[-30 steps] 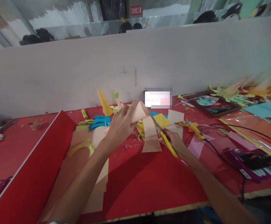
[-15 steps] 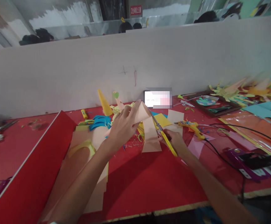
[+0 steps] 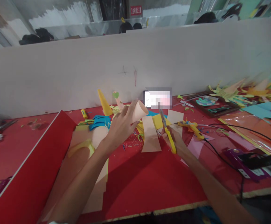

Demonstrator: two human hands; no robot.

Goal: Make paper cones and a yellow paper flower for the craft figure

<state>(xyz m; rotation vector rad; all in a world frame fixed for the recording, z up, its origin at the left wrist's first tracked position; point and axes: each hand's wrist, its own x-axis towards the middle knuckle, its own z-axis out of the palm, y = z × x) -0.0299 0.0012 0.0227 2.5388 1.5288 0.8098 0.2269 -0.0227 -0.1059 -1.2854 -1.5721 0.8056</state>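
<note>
My left hand [image 3: 122, 124] is closed around a rolled peach paper cone [image 3: 140, 110], held above the red table [image 3: 149, 183]. A flat peach paper strip [image 3: 150, 134] lies on the table just below the cone, apart from it. My right hand [image 3: 176, 140] grips yellow-handled scissors [image 3: 166, 130], blades pointing up and away from the cone.
Peach sheets [image 3: 88, 161] and a red board [image 3: 28, 174] lie left. A yellow cone [image 3: 104, 102], blue scraps [image 3: 99, 121], a glue gun [image 3: 192, 127] with black cable, a phone [image 3: 157, 98] and paper crafts [image 3: 242, 90] sit behind and right. White partition wall at back.
The scissors cut through the peach paper; the strip now lies free on the table. The scissors swung up and to the right, and the left hand keeps only the rolled cone.
</note>
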